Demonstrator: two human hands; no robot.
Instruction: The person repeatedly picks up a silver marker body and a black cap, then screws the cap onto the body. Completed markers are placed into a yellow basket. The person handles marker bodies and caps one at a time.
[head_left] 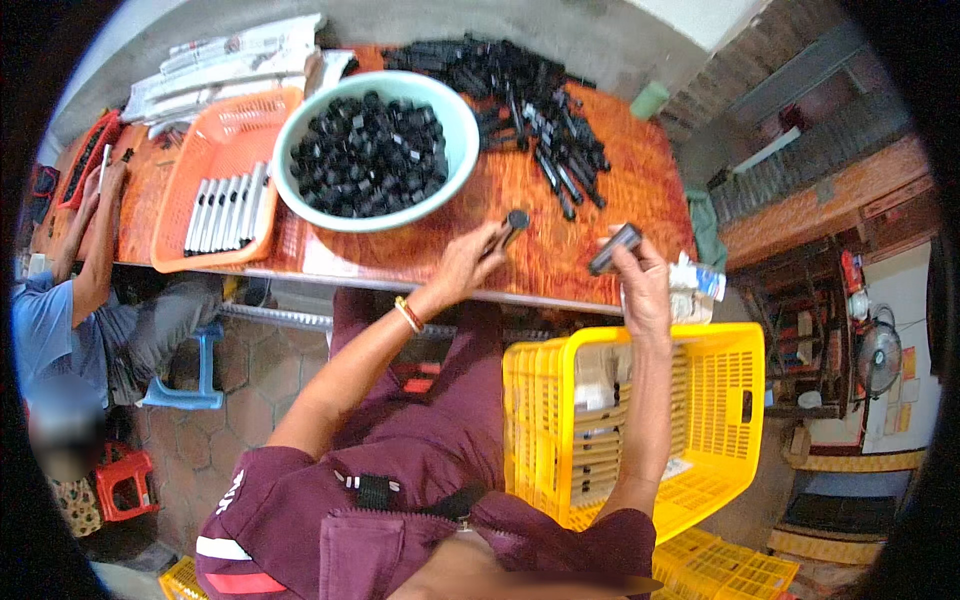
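Note:
My left hand (470, 262) is at the front edge of the wooden table, its fingers closed on a short black cylindrical piece (516, 222). To its right, my right hand (642, 278) grips a dark, short tube-like piece with a greyish side (617, 247). The two pieces are apart. Just beyond my left hand stands a pale blue bowl (463, 185) full of small black cap-like pieces (370, 150). A heap of black pen-like sticks (540, 110) lies at the table's far side, with some spread toward my right hand.
An orange basket (165, 225) left of the bowl holds several white tubes with black ends (225, 212). A yellow crate (735, 400) containing stacked packs stands below my right forearm. At far left, another person (70, 330) works at the table. A green cylinder (650, 100) stands at the back.

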